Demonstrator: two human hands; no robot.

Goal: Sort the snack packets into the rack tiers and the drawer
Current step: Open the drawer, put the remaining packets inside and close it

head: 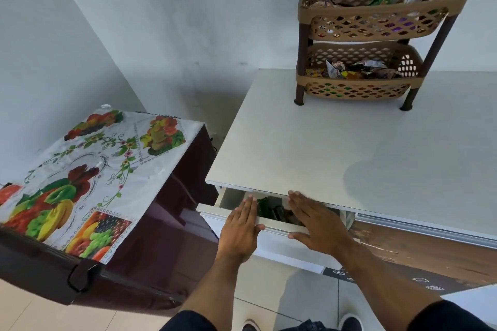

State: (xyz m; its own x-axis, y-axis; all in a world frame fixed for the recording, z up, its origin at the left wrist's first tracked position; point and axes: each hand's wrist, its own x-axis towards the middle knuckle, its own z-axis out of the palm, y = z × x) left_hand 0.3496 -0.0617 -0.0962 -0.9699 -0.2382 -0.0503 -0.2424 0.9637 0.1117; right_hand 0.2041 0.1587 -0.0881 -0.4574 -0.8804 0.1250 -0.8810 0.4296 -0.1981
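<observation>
A white drawer [279, 247] under the table's front left edge stands partly pulled out. Dark and green snack packets [271, 211] lie inside it, half hidden by the tabletop. My left hand [240, 228] and my right hand [314, 226] rest flat on the drawer's front rim, fingers extended, holding nothing. A tan two-tier plastic rack [376, 12] with dark brown legs stands at the back of the white table [336, 148]. Its top tier [349, 8] holds several packets. The lower tier [357, 88] also holds several mixed packets.
A maroon fridge with a fruit-print cover [88, 169] stands close to the left of the drawer. A grey wall runs behind the table. Pale floor tiles and my shoes [347, 322] show below, and a brown wood-patterned panel [419, 252] lies under the tabletop at the right.
</observation>
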